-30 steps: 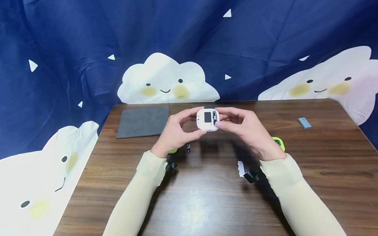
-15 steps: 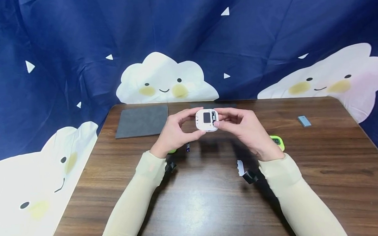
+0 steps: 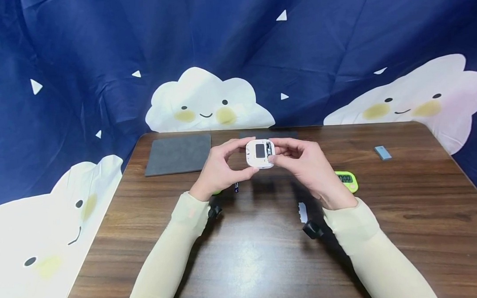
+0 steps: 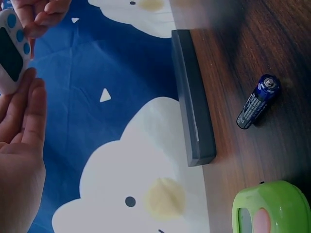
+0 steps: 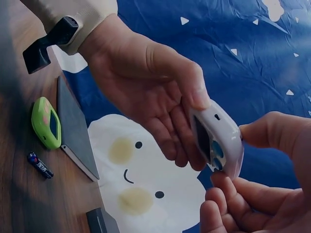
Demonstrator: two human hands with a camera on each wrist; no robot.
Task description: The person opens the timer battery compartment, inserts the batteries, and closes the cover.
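Observation:
A white timer (image 3: 260,154) with blue buttons is held up above the table, its back and open battery slot facing the head camera. My left hand (image 3: 222,165) grips its left side between thumb and fingers. With fingers behind, my right hand (image 3: 305,164) pinches the right side, thumb on the battery slot. A dark battery (image 3: 269,149) shows in that slot, partly behind the thumb. In the left wrist view, a loose blue-and-black battery (image 4: 258,101) lies on the table. A white battery cover (image 3: 303,213) lies below my right hand.
Near my right wrist sits a green timer (image 3: 348,181). Another green timer (image 4: 272,208) is mostly hidden by my left wrist in the head view. At the back are a grey notebook-like slab (image 3: 178,154) and a dark flat box (image 4: 194,104). A small blue block (image 3: 382,152) lies right.
Both hands keep their hold on the white timer, with my right thumb still at the battery slot. My right wrist has shifted slightly left, uncovering more of the green timer.

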